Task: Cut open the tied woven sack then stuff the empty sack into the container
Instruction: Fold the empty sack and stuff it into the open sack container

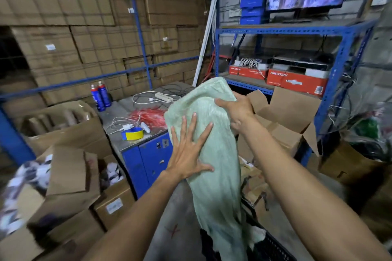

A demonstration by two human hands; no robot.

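Stacks of cardboard boxes (89, 34) walled the storeroom, with a blue metal shelf (331, 34) at the right and a blue cabinet (148, 161) carrying cables and tape. A pale green woven sack (214, 165) hung upright above a dark container (273, 246). The left hand (188, 152) lay flat against its front, fingers spread; the right hand (237, 110) gripped its upper edge, fingers curled around the fabric.

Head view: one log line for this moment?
sack: upright, limp | left hand: flat on it | right hand: gripping upper part | crate: below
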